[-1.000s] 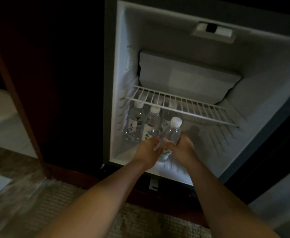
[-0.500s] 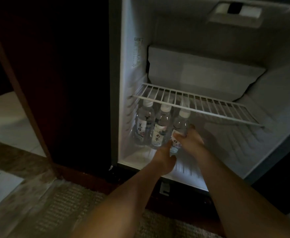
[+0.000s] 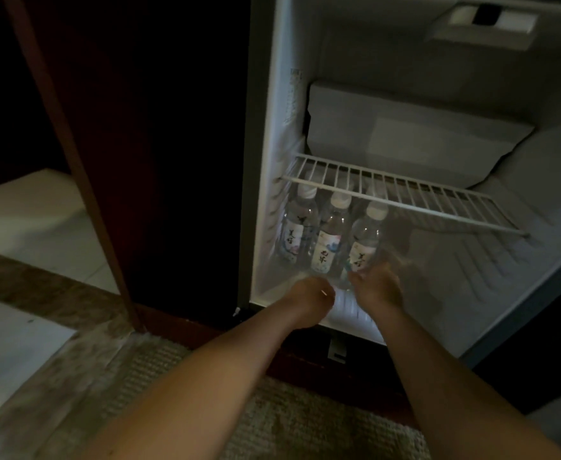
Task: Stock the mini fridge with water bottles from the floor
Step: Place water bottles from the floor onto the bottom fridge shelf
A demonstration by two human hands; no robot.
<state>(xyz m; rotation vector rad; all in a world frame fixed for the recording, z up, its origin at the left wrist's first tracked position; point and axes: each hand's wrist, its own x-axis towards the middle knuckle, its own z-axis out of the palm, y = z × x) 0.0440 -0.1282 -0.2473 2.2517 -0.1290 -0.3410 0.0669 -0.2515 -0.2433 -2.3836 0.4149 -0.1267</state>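
Inside an open white mini fridge [image 3: 538, 194], under a white wire shelf [image 3: 405, 190], three clear plastic water bottles [image 3: 330, 240] (white caps) stand at left. The left hand [image 3: 309, 293] is loosely curled and empty. The right hand [image 3: 377, 287] is at the rightmost bottle [image 3: 365, 240], its grip too blurred to tell.

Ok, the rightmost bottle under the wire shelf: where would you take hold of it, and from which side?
Probably round its labelled body, coming from the front and right. The rightmost bottle stands upright with the wire shelf close over its cap, so a grip from above looks blocked. The middle bottle crowds its left, while its right side is open to reach.
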